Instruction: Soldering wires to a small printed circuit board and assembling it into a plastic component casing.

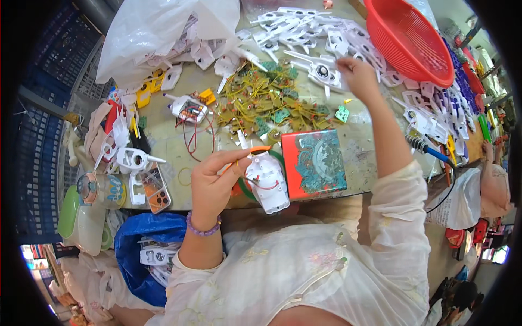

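My left hand [215,176], with a beaded bracelet at the wrist, pinches the edge of a white plastic shell half [266,182] near the table's front edge. A thin red wire lies across the inside of this shell. Beside those fingers are an orange-handled tool [262,148] and part of a green ring, both partly covered. Farther off to the right, my right hand [358,76] has its fingers closed at the edge of a white plastic housing [322,72] with a round dark centre; its fingertips are partly hidden.
A heap of green circuit boards with wires [272,98] fills the middle. A red patterned box [314,163] lies before me. White parts [293,27] pile up behind, next to a red basket [408,41]. A soldering iron [429,148] rests at right; a blue bag [130,239] stands lower left.
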Available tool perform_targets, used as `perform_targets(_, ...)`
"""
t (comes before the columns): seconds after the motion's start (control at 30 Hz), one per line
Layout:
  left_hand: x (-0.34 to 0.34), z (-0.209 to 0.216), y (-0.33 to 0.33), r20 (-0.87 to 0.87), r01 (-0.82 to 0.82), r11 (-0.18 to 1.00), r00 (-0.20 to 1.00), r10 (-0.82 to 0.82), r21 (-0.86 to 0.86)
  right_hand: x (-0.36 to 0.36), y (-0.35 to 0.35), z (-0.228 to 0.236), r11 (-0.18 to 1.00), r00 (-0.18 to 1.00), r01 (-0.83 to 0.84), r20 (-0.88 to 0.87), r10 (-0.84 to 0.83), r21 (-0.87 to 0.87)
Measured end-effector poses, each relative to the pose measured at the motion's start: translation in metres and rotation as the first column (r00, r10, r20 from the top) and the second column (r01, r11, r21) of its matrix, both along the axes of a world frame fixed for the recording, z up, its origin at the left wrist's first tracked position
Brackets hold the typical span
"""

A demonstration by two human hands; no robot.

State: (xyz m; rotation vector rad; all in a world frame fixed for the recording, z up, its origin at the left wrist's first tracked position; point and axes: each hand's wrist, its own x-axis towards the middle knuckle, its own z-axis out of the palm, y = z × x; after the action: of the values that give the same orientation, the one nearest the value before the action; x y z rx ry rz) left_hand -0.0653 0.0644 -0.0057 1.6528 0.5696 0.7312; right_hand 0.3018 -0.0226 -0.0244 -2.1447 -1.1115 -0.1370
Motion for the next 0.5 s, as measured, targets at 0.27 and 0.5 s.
perform_targets(0.27, 0.009, 0.005, -0.015, -0.077, 0.137, 0.942, 0.990, -0.119, 0.307, -0.128, -0.022, 0.057, 0.564, 0.525, -0.767, 0.208, 0.826, -0.306)
perform_targets(0.5, 0.034, 0.005, -0.035, -0.184, 0.234, 0.637, 0.972, -0.145, 0.734, -0.141, -0.038, 0.036, 0.624, 0.581, -0.753, 0.232, 0.780, -0.208)
